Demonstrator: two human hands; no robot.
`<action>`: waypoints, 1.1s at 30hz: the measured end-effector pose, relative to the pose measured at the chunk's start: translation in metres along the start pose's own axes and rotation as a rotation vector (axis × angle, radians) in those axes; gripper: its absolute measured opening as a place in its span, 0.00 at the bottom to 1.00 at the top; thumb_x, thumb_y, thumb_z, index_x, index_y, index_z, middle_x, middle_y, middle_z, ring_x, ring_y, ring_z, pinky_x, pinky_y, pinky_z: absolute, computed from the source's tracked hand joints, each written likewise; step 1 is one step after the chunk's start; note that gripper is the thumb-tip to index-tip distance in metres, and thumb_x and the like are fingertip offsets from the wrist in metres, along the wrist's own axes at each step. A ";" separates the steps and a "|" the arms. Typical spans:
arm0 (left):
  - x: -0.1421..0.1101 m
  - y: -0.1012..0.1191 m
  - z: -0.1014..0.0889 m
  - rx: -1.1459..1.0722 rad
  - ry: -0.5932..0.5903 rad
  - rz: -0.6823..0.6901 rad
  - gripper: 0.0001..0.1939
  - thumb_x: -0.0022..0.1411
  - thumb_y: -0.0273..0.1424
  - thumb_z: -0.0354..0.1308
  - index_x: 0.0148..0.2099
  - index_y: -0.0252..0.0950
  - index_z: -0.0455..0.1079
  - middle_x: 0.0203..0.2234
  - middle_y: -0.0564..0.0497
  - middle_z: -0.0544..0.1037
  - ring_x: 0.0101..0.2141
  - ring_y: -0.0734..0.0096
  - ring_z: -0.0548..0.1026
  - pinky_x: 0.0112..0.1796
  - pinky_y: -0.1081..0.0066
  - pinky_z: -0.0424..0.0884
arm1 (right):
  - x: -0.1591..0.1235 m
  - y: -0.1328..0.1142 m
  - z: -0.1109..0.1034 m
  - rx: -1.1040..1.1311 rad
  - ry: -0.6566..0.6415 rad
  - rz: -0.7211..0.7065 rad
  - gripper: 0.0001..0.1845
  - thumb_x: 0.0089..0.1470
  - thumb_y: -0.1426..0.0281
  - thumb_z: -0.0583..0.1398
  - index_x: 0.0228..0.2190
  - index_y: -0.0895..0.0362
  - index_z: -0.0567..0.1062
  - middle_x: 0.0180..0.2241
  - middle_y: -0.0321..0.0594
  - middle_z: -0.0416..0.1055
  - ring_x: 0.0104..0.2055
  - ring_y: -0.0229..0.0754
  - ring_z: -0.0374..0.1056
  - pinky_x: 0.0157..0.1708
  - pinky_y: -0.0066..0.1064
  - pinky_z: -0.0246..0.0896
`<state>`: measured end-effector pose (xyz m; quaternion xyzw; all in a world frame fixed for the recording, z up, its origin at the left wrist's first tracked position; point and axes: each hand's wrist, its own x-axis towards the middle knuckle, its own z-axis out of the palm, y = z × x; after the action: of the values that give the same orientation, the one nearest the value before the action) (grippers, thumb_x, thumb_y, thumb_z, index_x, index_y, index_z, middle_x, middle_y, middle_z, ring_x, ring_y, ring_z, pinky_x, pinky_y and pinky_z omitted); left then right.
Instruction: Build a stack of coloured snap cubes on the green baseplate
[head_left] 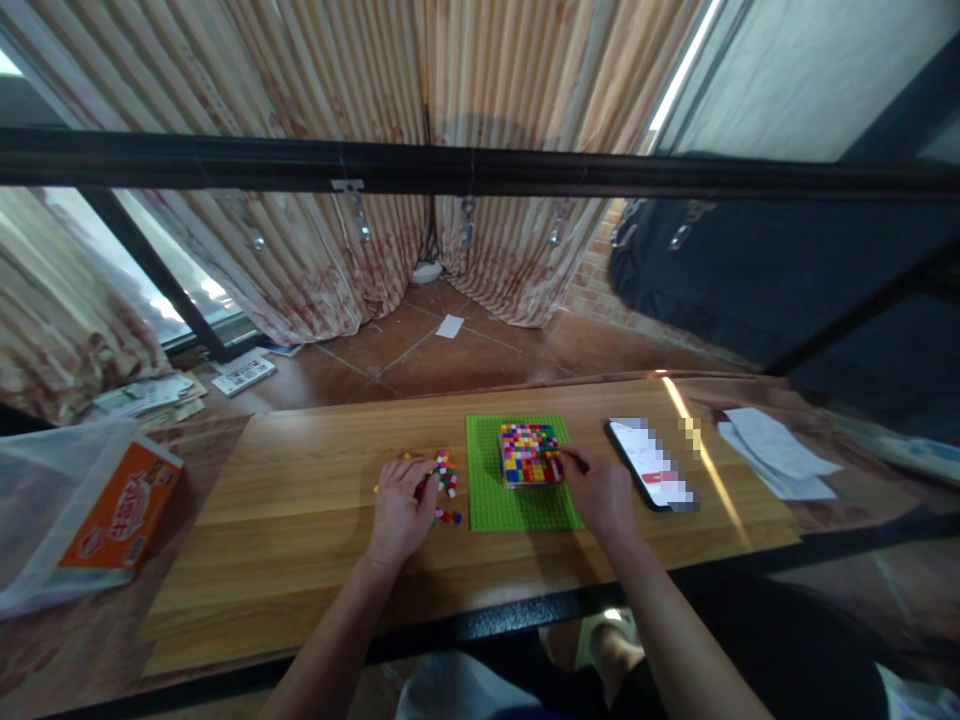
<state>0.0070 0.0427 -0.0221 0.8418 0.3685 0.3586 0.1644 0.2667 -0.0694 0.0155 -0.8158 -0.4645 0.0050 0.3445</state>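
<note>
A green baseplate (491, 500) lies on the wooden table (300, 520). On its far half stands a low block of many-coloured small bricks (529, 452). My right hand (600, 490) rests at the block's right side, fingertips pinched against its near right corner. My left hand (401, 505) lies on the table left of the plate, fingers curled over a small heap of loose coloured bricks (445, 473). A few more loose bricks (448, 517) lie beside its thumb.
A phone (651, 465) lies face up right of the plate, with white papers (776, 455) beyond it. An orange box in a clear bag (112, 510) sits at the table's left end. A black rail (480, 172) crosses in front of curtains.
</note>
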 end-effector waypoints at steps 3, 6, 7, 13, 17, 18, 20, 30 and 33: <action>0.000 0.000 0.001 -0.004 0.008 -0.009 0.09 0.64 0.31 0.52 0.42 0.38 0.73 0.37 0.48 0.78 0.40 0.63 0.73 0.45 0.60 0.67 | 0.002 -0.001 -0.002 0.002 0.003 0.038 0.16 0.54 0.64 0.55 0.36 0.57 0.80 0.33 0.44 0.79 0.32 0.45 0.73 0.33 0.32 0.62; -0.001 0.000 0.001 -0.002 0.012 -0.015 0.09 0.64 0.31 0.52 0.42 0.38 0.73 0.37 0.48 0.78 0.40 0.63 0.73 0.45 0.60 0.67 | 0.005 0.000 -0.001 0.053 0.000 0.092 0.15 0.52 0.64 0.57 0.36 0.56 0.80 0.32 0.44 0.79 0.33 0.45 0.73 0.33 0.32 0.63; -0.001 0.000 0.001 0.001 0.011 -0.013 0.09 0.64 0.31 0.52 0.42 0.38 0.73 0.37 0.48 0.78 0.41 0.62 0.73 0.45 0.60 0.67 | 0.006 0.001 0.000 0.077 -0.007 0.116 0.15 0.51 0.64 0.57 0.36 0.56 0.80 0.32 0.43 0.79 0.33 0.45 0.73 0.33 0.32 0.63; -0.001 0.001 0.001 0.005 -0.012 0.001 0.09 0.64 0.31 0.52 0.42 0.38 0.72 0.37 0.47 0.78 0.40 0.63 0.73 0.45 0.59 0.67 | 0.014 0.006 0.000 0.115 -0.080 0.217 0.18 0.48 0.64 0.59 0.40 0.57 0.78 0.27 0.40 0.78 0.29 0.43 0.72 0.28 0.30 0.59; -0.001 0.003 0.000 -0.001 -0.011 -0.009 0.08 0.63 0.31 0.53 0.42 0.38 0.72 0.37 0.48 0.78 0.40 0.63 0.73 0.45 0.59 0.66 | 0.015 0.000 -0.009 0.018 -0.124 0.170 0.21 0.49 0.66 0.59 0.46 0.59 0.75 0.28 0.41 0.78 0.31 0.44 0.72 0.30 0.30 0.59; -0.001 0.004 0.000 -0.002 -0.007 -0.015 0.08 0.63 0.30 0.53 0.42 0.38 0.72 0.37 0.48 0.78 0.40 0.63 0.73 0.45 0.59 0.66 | 0.014 -0.004 -0.010 -0.022 -0.100 0.154 0.21 0.50 0.66 0.58 0.47 0.59 0.75 0.29 0.42 0.78 0.32 0.45 0.73 0.31 0.31 0.60; -0.001 0.005 -0.001 -0.003 0.001 -0.026 0.08 0.63 0.30 0.53 0.42 0.38 0.72 0.37 0.48 0.78 0.40 0.63 0.72 0.45 0.59 0.66 | 0.010 -0.017 -0.010 -0.089 -0.007 0.107 0.19 0.54 0.66 0.56 0.46 0.58 0.75 0.33 0.44 0.78 0.35 0.46 0.73 0.34 0.32 0.60; -0.003 0.004 0.002 0.024 0.045 -0.068 0.08 0.62 0.27 0.52 0.41 0.38 0.72 0.36 0.48 0.78 0.40 0.63 0.72 0.45 0.60 0.66 | 0.026 -0.098 0.071 -0.057 -0.519 -0.578 0.24 0.51 0.84 0.51 0.45 0.56 0.75 0.42 0.45 0.73 0.47 0.42 0.66 0.49 0.31 0.58; -0.003 0.004 0.002 0.039 0.065 -0.090 0.08 0.63 0.27 0.51 0.40 0.37 0.71 0.36 0.47 0.77 0.40 0.62 0.72 0.44 0.60 0.66 | 0.035 -0.104 0.085 -0.106 -0.668 -0.694 0.22 0.49 0.84 0.53 0.43 0.58 0.76 0.41 0.45 0.72 0.46 0.42 0.64 0.49 0.30 0.56</action>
<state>0.0089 0.0374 -0.0228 0.8153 0.4179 0.3709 0.1518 0.1808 0.0392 0.0206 -0.5827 -0.7942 0.1279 0.1159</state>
